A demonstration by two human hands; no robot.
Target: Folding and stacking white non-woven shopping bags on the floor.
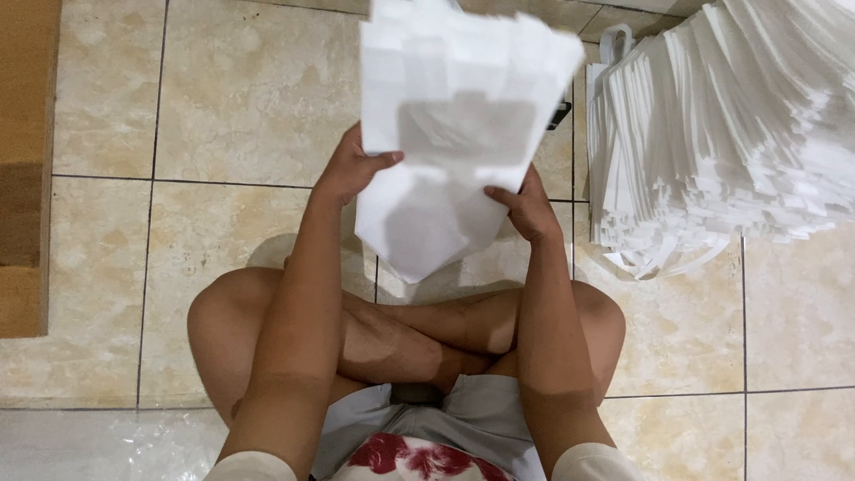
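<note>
I sit cross-legged on a tiled floor and hold a white paper bag (454, 116) up in front of me with both hands. My left hand (349, 167) grips its left edge, thumb on the front. My right hand (527, 207) pinches its lower right side. The bag is flat and partly folded, with its lower corner pointing down toward my legs. Light shines through the paper, so a darker folded panel shows in the middle.
A tall, slumped stack of flat white paper bags (721, 125) with handles lies on the floor to my right. A wooden panel (25, 160) runs along the left edge. A small dark object (561, 114) peeks out behind the held bag.
</note>
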